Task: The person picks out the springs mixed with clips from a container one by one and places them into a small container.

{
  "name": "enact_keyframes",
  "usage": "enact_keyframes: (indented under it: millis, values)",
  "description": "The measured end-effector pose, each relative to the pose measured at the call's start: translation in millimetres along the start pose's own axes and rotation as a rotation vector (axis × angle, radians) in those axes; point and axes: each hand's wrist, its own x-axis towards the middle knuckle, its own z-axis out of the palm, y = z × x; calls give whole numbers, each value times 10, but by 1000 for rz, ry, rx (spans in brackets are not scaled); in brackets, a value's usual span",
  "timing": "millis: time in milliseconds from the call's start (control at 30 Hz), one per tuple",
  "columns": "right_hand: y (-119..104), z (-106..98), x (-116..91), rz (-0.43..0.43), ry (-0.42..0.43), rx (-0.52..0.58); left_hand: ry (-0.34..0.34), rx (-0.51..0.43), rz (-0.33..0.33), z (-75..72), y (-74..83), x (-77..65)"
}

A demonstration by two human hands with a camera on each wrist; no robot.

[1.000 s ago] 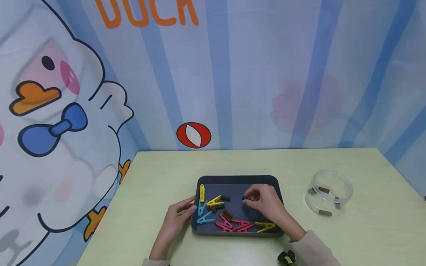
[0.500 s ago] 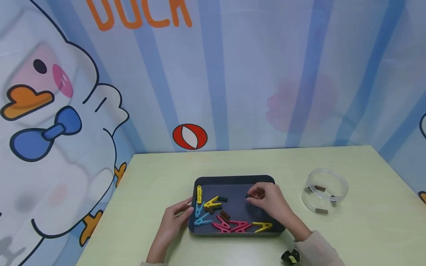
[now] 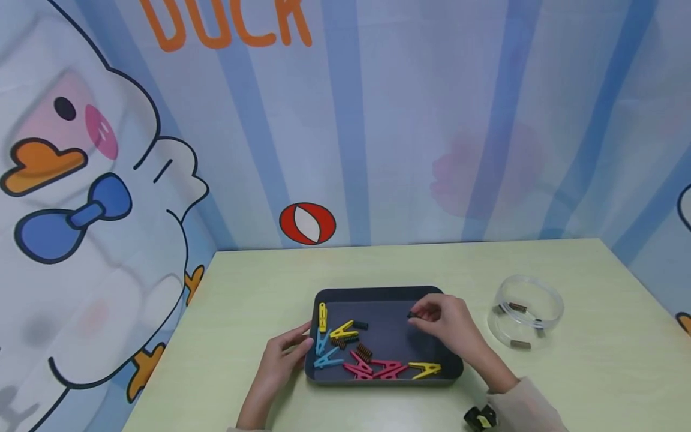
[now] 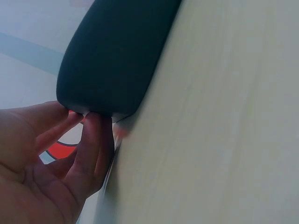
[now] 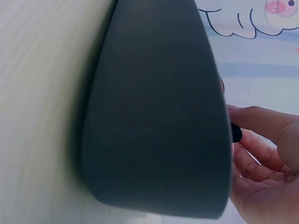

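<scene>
My right hand [image 3: 451, 323] pinches a small black spring [image 3: 412, 314] between thumb and fingertips, over the right part of the dark tray [image 3: 378, 294]. In the right wrist view the tray's grey wall [image 5: 154, 112] hides part of the fingertips, and the black end of the spring [image 5: 237, 133] shows beside it. My left hand [image 3: 277, 361] rests at the tray's left side, fingertips touching its outer wall [image 4: 112, 60]. Inside the tray lie black springs [image 3: 360, 325], brown springs [image 3: 364, 351], and yellow [image 3: 344, 330], blue [image 3: 327, 358] and pink clips [image 3: 360, 365].
A round clear container [image 3: 525, 312] with several springs in it stands on the pale table [image 3: 604, 360], right of the tray. A black object with a yellow mark [image 3: 480, 418] is beside the right sleeve [image 3: 526, 408]. A cartoon-printed curtain [image 3: 399, 120] hangs behind the table.
The right hand has moved a little to the right over the tray, still pinching the black spring. The head view has shifted slightly. The left hand stays at the tray's side.
</scene>
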Motion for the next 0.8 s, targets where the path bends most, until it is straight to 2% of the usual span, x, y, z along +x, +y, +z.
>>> enact_keyframes:
  millis: [533, 800]
  values:
    - [5, -235, -54, 4, 80, -32, 1, -11, -16, 1, 10, -2]
    - [23, -375, -85, -7, 125, -41, 4, -16, 0, 4, 10, -13]
